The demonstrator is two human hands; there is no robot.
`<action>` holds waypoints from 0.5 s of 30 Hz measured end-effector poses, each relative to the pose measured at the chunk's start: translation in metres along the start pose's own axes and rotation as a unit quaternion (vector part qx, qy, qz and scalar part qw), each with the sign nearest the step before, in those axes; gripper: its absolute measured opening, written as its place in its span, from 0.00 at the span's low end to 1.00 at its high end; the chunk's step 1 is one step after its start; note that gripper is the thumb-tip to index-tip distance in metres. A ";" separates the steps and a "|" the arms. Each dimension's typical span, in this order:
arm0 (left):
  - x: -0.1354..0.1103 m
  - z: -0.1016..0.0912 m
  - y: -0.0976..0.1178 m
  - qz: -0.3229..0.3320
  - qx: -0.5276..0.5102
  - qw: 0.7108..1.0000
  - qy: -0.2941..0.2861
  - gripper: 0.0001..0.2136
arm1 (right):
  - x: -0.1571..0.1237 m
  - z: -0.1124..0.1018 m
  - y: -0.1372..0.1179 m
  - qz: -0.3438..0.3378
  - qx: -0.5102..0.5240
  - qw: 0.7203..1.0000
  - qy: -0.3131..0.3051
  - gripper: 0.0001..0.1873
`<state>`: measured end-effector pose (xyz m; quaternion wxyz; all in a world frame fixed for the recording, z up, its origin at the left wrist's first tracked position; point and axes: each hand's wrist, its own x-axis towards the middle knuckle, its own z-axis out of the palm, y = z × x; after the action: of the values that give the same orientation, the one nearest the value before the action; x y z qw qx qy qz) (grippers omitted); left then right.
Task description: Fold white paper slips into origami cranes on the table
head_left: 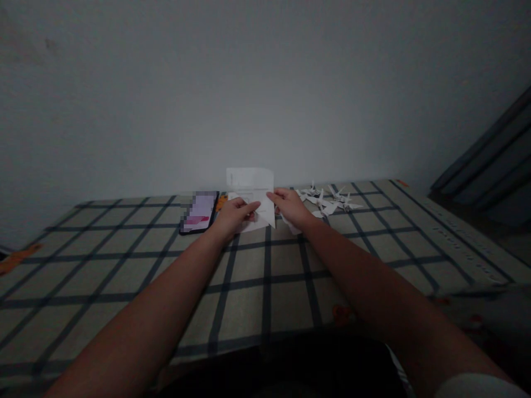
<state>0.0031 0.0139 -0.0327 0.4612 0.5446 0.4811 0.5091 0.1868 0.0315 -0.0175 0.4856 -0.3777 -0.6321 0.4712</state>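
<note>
Head view shows us pinching a sheet of paper (252, 185) between our left hand (237, 214) and right hand (289, 203), probably to steady it over the checked cloth (244, 312); the phone (203, 213) lies left, perhaps for easy viewing, and folded birds (326, 209) sit right, clear of our fingers.

The left hand (234, 216) and right hand (293, 207) are bare, as are the slender left forearm (153, 309) and right forearm (369, 276), while a whitish sleeve (470, 386) shows a curved edge and near-black clothing (290, 365) carries thin pale striping (399, 362) along its right side.
</note>
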 end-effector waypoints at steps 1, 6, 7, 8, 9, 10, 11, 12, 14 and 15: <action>0.000 0.000 0.001 -0.001 -0.001 1.000 0.001 0.19 | 0.000 0.000 -0.001 0.001 -0.002 1.000 0.000 0.11; -0.006 0.002 0.009 0.002 0.049 0.999 0.015 0.19 | -0.001 0.001 -0.005 0.004 -0.004 1.000 0.007 0.11; -0.007 0.002 0.011 0.003 0.064 0.998 0.019 0.19 | 0.000 0.000 -0.005 0.005 -0.005 1.000 0.006 0.11; -0.008 0.003 0.012 -0.001 0.072 0.997 0.021 0.20 | 0.000 0.000 -0.005 0.004 -0.007 1.000 0.005 0.10; -0.008 0.003 0.012 -0.003 0.075 0.997 0.023 0.20 | 0.000 0.000 -0.004 0.004 -0.012 1.000 0.004 0.10; -0.009 0.003 0.012 -0.006 0.076 0.997 0.023 0.20 | 0.001 0.000 -0.004 0.002 -0.020 1.000 0.003 0.10; -0.009 0.003 0.012 -0.008 0.077 0.997 0.021 0.20 | 0.001 0.000 -0.003 -0.002 -0.033 0.999 0.004 0.11; -0.008 0.003 0.011 -0.008 0.080 0.997 0.018 0.20 | 0.002 0.000 -0.002 -0.008 -0.047 0.999 0.007 0.11; -0.009 0.003 0.010 -0.006 0.094 0.995 0.014 0.20 | 0.002 0.001 0.000 -0.028 -0.075 0.997 0.023 0.10; -0.009 0.004 0.010 -0.002 0.100 0.995 0.014 0.20 | 0.002 0.002 0.001 -0.040 -0.089 0.995 0.033 0.10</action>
<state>0.0075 0.0035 -0.0236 0.3986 0.5798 0.5371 0.4653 0.1845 0.0332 -0.0185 0.4891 -0.4093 -0.6697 0.3805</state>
